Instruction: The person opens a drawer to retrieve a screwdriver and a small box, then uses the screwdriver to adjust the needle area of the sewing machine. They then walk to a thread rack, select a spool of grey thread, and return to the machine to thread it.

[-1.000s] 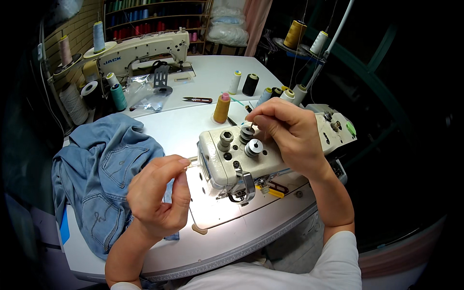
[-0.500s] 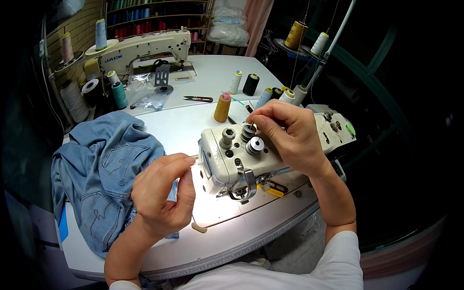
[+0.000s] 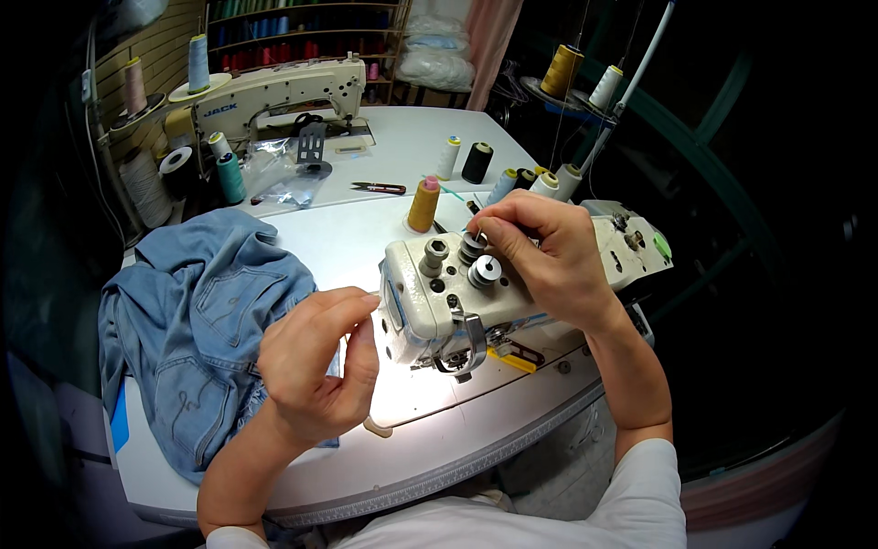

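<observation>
One sewing machine (image 3: 512, 284) carries three knobs; the right hand (image 3: 544, 256) pinches the far knob (image 3: 472, 247). The left hand (image 3: 315, 366), fingertips pinched together, hovers left of it. One denim garment (image 3: 197, 320) overhangs the table's (image 3: 366, 467) left edge.

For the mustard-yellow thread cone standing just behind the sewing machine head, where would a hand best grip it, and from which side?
Grip the mustard-yellow thread cone around its lower, wider body, coming from the person's left. It stands upright and tapers to a pink tip, so the top likely gives less hold. The right hand and the sewing machine head crowd its right and near sides, while the white table to its left is open.
</observation>
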Demonstrator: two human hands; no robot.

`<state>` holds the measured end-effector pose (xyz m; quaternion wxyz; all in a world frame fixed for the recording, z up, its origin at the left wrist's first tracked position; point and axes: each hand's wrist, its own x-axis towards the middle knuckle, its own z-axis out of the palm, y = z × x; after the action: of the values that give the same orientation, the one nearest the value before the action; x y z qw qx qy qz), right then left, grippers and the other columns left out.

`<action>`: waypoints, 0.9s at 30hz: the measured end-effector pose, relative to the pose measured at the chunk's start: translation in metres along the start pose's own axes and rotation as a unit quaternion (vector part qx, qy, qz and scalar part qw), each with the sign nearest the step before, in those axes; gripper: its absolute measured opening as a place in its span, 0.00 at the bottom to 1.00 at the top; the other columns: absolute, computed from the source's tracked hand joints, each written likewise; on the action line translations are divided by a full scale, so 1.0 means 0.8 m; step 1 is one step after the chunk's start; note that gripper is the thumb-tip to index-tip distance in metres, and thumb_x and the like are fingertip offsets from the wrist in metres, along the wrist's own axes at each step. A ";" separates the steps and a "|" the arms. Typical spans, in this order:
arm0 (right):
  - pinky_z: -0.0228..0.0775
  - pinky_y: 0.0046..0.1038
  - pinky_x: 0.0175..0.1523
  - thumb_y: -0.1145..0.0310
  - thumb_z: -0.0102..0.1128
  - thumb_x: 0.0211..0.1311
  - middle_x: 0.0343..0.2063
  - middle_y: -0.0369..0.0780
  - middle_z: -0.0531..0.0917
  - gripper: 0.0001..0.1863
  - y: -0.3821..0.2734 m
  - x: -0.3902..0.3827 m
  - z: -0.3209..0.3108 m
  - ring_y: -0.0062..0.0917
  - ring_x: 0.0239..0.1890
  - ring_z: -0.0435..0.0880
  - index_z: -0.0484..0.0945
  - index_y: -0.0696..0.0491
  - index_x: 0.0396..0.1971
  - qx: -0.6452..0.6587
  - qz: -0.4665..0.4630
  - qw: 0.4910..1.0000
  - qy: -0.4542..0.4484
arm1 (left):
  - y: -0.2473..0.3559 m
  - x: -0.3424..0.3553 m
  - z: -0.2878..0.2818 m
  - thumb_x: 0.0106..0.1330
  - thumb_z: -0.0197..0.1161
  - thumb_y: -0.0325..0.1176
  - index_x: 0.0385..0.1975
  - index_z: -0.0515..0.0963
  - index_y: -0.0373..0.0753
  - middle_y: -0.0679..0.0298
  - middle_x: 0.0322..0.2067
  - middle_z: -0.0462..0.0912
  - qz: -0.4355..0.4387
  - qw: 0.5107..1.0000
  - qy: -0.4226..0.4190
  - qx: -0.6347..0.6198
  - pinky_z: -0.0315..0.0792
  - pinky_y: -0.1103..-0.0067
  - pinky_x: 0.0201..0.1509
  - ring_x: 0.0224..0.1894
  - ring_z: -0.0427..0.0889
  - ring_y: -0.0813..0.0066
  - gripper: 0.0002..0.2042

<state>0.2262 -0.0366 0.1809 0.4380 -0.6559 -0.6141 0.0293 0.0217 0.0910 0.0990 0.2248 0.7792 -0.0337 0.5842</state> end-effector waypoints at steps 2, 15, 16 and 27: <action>0.73 0.21 0.34 0.73 0.60 0.66 0.30 0.40 0.84 0.08 0.004 -0.001 -0.002 0.17 0.29 0.81 0.84 0.63 0.36 0.006 -0.013 1.000 0.004 | 0.002 0.001 0.000 0.51 0.60 0.14 0.36 0.78 0.27 0.49 0.29 0.83 0.006 1.000 -0.001 0.003 0.77 0.77 0.32 0.28 0.84 0.60 0.12; 0.69 0.18 0.27 0.75 0.54 0.69 0.24 0.37 0.80 0.08 -0.007 -0.070 -0.012 0.15 0.23 0.76 0.81 0.61 0.41 0.086 -0.286 0.931 0.209 | 0.034 -0.008 -0.021 0.55 0.57 0.13 0.36 0.78 0.28 0.51 0.30 0.83 0.039 0.995 -0.051 0.071 0.76 0.79 0.34 0.30 0.84 0.65 0.10; 0.68 0.20 0.25 0.76 0.55 0.66 0.22 0.36 0.80 0.07 -0.005 -0.088 -0.004 0.17 0.20 0.75 0.81 0.60 0.38 0.053 -0.330 0.926 0.178 | 0.038 -0.019 -0.023 0.52 0.58 0.13 0.35 0.78 0.28 0.51 0.28 0.82 0.031 0.995 -0.058 0.077 0.76 0.77 0.32 0.28 0.84 0.61 0.11; 0.64 0.21 0.24 0.75 0.62 0.62 0.17 0.37 0.78 0.05 0.060 -0.245 0.092 0.18 0.18 0.74 0.81 0.60 0.27 0.092 0.063 0.990 0.088 | 0.102 -0.151 0.010 0.53 0.61 0.14 0.29 0.77 0.28 0.51 0.27 0.80 -0.106 0.981 -0.151 0.058 0.73 0.74 0.30 0.27 0.81 0.58 0.05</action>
<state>0.1735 -0.1532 0.0081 0.5456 -0.6504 -0.5256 0.0554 -0.0353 -0.0105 0.0106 0.2316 0.8693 0.0494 0.4339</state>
